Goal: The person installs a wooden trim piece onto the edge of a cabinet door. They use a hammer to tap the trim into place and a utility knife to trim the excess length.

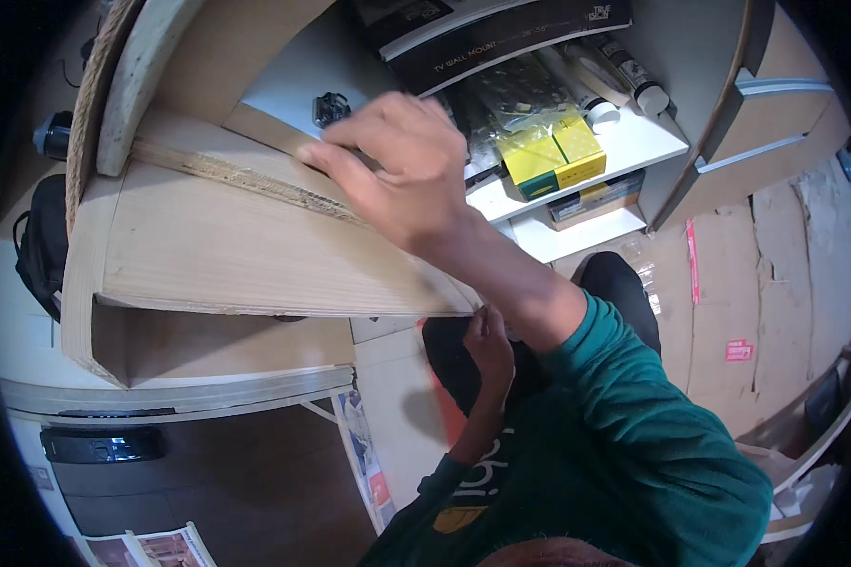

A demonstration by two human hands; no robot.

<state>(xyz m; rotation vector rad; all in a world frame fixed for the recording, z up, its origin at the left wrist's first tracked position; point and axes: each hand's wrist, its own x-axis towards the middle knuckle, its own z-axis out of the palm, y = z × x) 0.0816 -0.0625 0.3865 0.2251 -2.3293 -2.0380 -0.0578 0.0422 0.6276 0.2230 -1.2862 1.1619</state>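
Observation:
A pale wooden board (pixel 246 246) stretches across the left and middle, with a rough brown strip (pixel 246 177) running along its far side. Above that strip, my right hand (pixel 402 165) is raised with curled fingers. Its thumb tip is close to the strip, and whatever the fingers may hold cannot be made out. A small dark crumpled object (pixel 330 109) lies just beyond the thumb, against a pale surface. Lower down, my left hand (pixel 489 354) pinches the board's near right corner. Part of its grip is hidden by the board.
The white shelf (pixel 657 149) at the back holds a yellow and green box (pixel 553 156), capped tubes (pixel 633 76) and a black box (pixel 511 47). Flat cardboard (pixel 728 283) covers the floor at right. A black bag (pixel 45 236) sits at far left.

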